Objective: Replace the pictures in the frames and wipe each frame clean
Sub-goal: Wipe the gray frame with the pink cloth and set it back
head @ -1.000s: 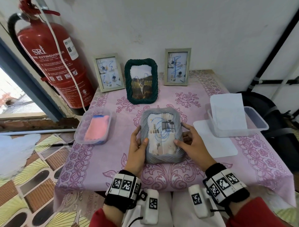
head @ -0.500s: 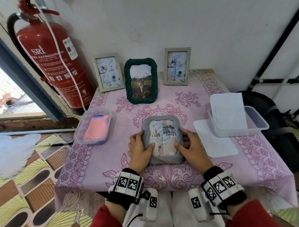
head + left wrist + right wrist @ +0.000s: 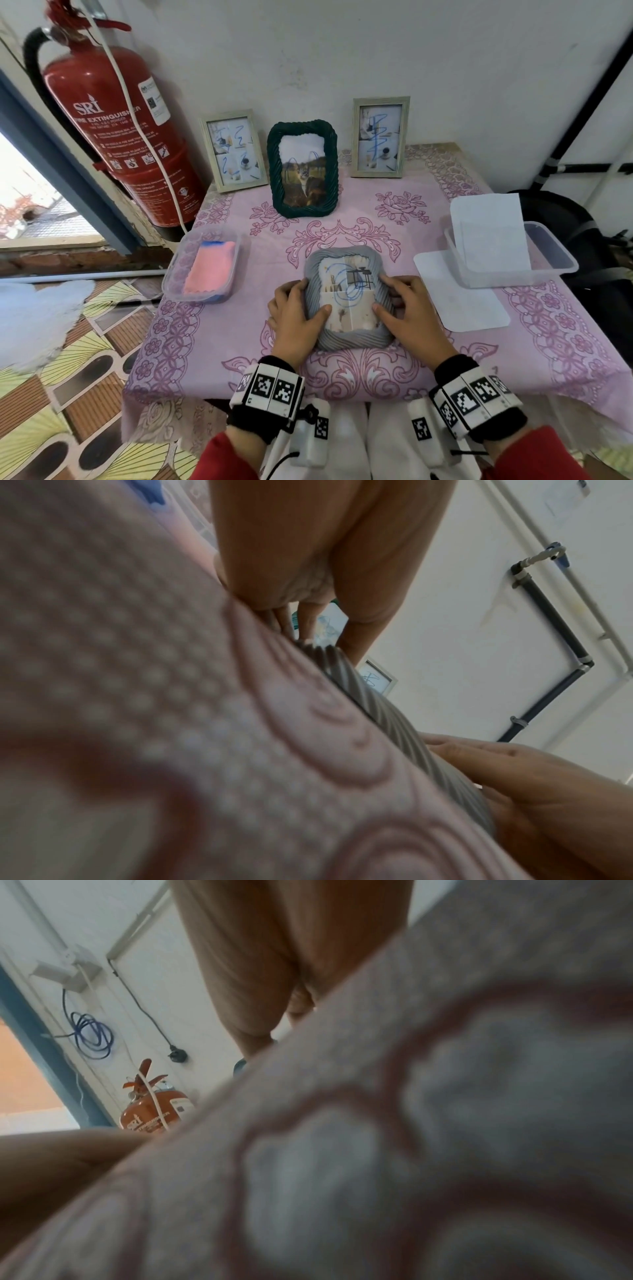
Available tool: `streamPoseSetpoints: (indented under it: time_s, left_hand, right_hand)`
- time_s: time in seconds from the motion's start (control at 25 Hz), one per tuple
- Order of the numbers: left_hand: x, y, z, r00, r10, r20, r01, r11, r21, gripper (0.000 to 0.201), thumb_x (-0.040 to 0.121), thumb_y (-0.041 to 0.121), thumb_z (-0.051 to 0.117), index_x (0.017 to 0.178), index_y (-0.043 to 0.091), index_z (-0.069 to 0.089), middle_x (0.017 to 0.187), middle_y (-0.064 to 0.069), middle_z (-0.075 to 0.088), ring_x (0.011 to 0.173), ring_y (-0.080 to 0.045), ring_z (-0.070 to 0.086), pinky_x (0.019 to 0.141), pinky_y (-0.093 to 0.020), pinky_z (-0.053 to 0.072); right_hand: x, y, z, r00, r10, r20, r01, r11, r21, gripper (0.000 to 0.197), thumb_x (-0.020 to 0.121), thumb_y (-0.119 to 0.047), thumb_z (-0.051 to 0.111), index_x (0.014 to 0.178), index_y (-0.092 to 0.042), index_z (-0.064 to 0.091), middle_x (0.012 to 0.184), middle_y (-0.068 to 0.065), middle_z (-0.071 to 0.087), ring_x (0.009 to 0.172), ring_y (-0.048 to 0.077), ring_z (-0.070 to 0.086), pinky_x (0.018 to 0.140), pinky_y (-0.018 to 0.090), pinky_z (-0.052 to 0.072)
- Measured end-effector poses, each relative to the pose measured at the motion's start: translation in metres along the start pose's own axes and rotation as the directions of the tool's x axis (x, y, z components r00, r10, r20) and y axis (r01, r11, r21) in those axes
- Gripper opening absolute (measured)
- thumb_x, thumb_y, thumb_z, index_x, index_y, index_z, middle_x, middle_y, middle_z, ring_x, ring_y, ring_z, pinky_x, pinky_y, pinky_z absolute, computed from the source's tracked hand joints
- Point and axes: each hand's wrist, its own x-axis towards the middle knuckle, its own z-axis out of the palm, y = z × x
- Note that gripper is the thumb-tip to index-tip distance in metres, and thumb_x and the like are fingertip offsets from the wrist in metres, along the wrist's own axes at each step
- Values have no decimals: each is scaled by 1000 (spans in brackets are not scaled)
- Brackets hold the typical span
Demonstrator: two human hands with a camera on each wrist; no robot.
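Observation:
A grey ribbed picture frame [image 3: 346, 339] lies near the front middle of the pink tablecloth [image 3: 219, 329], its picture marked with blue scribble. My left hand [image 3: 294, 315] grips its left edge, thumb on the picture. My right hand [image 3: 400, 315] grips the right edge, thumb on the picture too. In the left wrist view the grey frame [image 3: 383, 718] shows edge-on against the cloth. Three frames stand at the back: a pale one [image 3: 234, 149], a dark green one [image 3: 303, 173] and another pale one [image 3: 379, 137].
A clear tub with a pink cloth [image 3: 209, 265] sits at the left. At the right a clear tub [image 3: 548, 257] holds white sheets, with a white sheet [image 3: 472, 301] lying beside it. A red fire extinguisher [image 3: 113, 126] stands at the back left.
Both hands have brought the grey frame down from a raised, tilted hold until it lies low on the tablecloth, a little farther from me. The grip on both edges stays.

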Motion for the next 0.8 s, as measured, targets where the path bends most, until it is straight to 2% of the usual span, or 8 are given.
streamPoseSetpoints:
  time_s: [0.16, 0.28, 0.36, 0.44, 0.52, 0.6, 0.68, 0.8]
  left_hand:
    - [7, 4, -26, 995, 91, -40, -95, 990, -100, 53, 83, 22, 69, 132, 17, 49, 130, -4, 37, 126, -19, 35, 109, -38, 31]
    - [24, 6, -69, 966, 199, -164, -221, 967, -128, 40, 87, 15, 62, 126, 16, 53, 121, 0, 52, 113, -15, 50, 91, -30, 46]
    - [40, 2, -102, 952, 224, -208, -244, 967, -77, 35, 89, 13, 59, 123, 13, 56, 119, -2, 59, 108, -15, 55, 88, -24, 46]
    - [57, -6, -131, 953, 205, -222, -205, 979, 25, 32, 89, 9, 59, 121, 10, 59, 118, -6, 62, 107, -18, 58, 88, -21, 42]
    - [72, -18, -149, 976, 143, -166, -114, 978, 176, 34, 88, 6, 59, 121, 9, 60, 122, -9, 61, 110, -23, 56, 87, -18, 37]
    - [83, -29, -157, 999, 39, -20, -29, 934, 356, 38, 87, 10, 62, 125, 12, 58, 128, -10, 58, 114, -26, 54, 91, -25, 38]
    - [90, -38, -158, 989, -81, 124, 10, 873, 488, 44, 86, 19, 65, 128, 14, 56, 134, -12, 51, 119, -28, 49, 101, -33, 38]
    - [98, -43, -159, 983, -99, 157, -3, 836, 548, 48, 81, 25, 70, 127, 17, 57, 135, -11, 48, 120, -27, 47, 104, -33, 36]
  right_hand:
    - [-1, 4, 0, 999, -36, -8, 36, 999, -30, 49, 84, -13, 66, 131, -11, 51, 117, 5, 41, 116, 22, 46, 106, 36, 41]
    - [-5, 6, 4, 992, -118, -39, 111, 984, -137, 46, 86, -16, 64, 130, -11, 51, 117, 6, 43, 116, 19, 42, 106, 24, 32]
    - [-8, 6, 7, 983, -174, -60, 156, 962, -224, 45, 87, -16, 62, 130, -10, 51, 117, 7, 44, 115, 18, 40, 101, 13, 23]
    - [-8, 6, 9, 979, -189, -72, 163, 948, -274, 45, 86, -16, 62, 129, -8, 52, 118, 9, 46, 113, 18, 40, 99, 15, 23]
    - [-8, 7, 9, 978, -194, -81, 162, 940, -301, 45, 86, -17, 63, 129, -9, 53, 117, 9, 48, 111, 20, 42, 101, 24, 28]
    - [-8, 7, 9, 977, -196, -86, 162, 938, -306, 45, 85, -17, 64, 128, -9, 53, 117, 9, 49, 111, 21, 43, 102, 29, 31]
    - [-8, 8, 9, 974, -205, -91, 168, 935, -312, 45, 84, -16, 64, 128, -9, 54, 117, 9, 49, 110, 22, 44, 101, 31, 32]
    - [-8, 9, 10, 974, -208, -92, 168, 931, -325, 46, 84, -17, 64, 128, -10, 53, 116, 8, 49, 110, 21, 43, 100, 27, 29]
